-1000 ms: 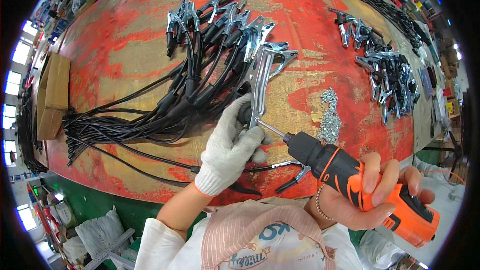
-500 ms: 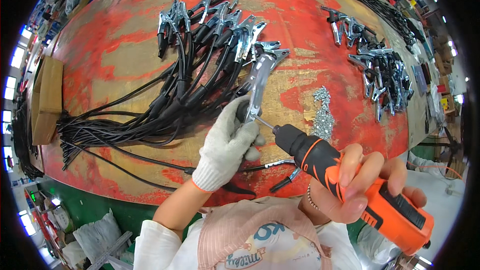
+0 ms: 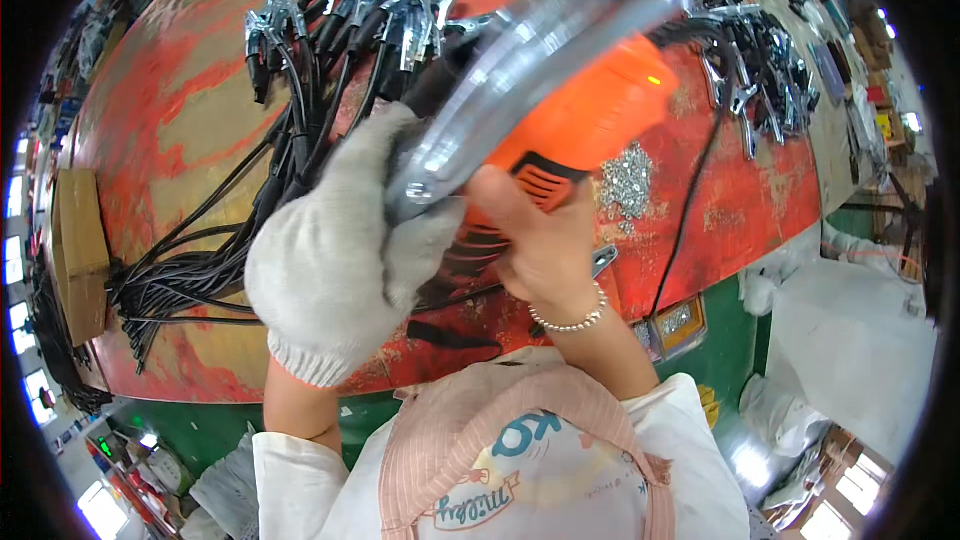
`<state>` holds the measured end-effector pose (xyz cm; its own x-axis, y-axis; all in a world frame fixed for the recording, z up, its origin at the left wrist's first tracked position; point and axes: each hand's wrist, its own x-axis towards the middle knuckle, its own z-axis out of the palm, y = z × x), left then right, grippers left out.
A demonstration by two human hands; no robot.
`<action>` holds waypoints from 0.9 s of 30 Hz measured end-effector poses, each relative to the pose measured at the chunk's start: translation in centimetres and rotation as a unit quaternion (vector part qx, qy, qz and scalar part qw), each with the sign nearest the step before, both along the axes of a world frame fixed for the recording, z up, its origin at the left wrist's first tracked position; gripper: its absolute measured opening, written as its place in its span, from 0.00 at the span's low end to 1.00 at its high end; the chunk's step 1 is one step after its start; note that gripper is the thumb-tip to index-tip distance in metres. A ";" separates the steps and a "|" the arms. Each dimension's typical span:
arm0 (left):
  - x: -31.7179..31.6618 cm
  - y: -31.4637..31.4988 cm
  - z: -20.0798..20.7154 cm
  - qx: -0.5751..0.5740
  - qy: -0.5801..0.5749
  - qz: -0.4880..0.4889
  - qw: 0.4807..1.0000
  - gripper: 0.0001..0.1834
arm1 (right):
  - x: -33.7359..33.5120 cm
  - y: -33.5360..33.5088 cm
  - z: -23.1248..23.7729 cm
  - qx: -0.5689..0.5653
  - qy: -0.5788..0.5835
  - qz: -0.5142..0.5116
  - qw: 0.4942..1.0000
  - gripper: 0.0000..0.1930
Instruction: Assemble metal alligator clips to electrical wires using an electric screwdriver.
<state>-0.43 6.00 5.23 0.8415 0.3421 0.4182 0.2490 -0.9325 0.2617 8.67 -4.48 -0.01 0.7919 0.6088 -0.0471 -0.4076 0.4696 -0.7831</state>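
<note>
My left hand (image 3: 330, 250), in a white knit glove, is closed around the handle end of a silvery metal clamp (image 3: 530, 70) raised close to the camera and blurred. Behind the clamp, my bare right hand (image 3: 545, 250) grips an orange and black electric screwdriver (image 3: 600, 100); its tip is hidden. Black cables (image 3: 200, 270) fan out across the table to the left. Metal clamps (image 3: 350, 10) sit on their far ends. To the right of the screwdriver lies a heap of small metal fasteners (image 3: 627, 185).
More loose clamps (image 3: 760, 90) are piled at the far right of the worn red table (image 3: 170, 110). A dark cord (image 3: 690, 210) hangs over the front edge near a tray of small parts (image 3: 680, 320). A cardboard box (image 3: 80, 250) stands at the left edge.
My left hand has lifted the clamp up toward the camera. My right hand has swung the screwdriver up and left; its tip, earlier at the clamp, is now out of sight. The view has shifted too.
</note>
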 end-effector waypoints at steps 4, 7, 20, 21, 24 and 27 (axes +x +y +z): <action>0.1 0.3 -1.6 -0.025 0.020 -0.004 0.999 0.26 | 0.5 0.4 -1.2 0.050 0.059 0.020 0.997 0.30; 0.4 0.5 -2.2 -0.012 0.028 -0.021 0.999 0.30 | 1.2 -0.1 -1.1 0.043 0.061 0.038 0.996 0.30; 4.3 2.5 -2.5 0.226 -0.083 -0.007 0.971 0.26 | 6.8 -6.2 -1.3 0.040 -0.077 -0.253 0.963 0.21; 3.9 1.3 -5.0 0.121 -0.016 -0.116 0.986 0.20 | 6.9 -7.3 -0.6 0.026 -0.092 -0.286 0.953 0.20; 1.8 -4.6 -10.1 -0.004 0.269 -0.244 0.932 0.14 | 7.6 -10.8 0.1 0.014 -0.130 -0.332 0.934 0.18; 0.6 -6.5 -14.3 0.019 0.206 -0.225 0.952 0.13 | 7.5 -12.6 1.2 0.052 -0.188 -0.338 0.921 0.21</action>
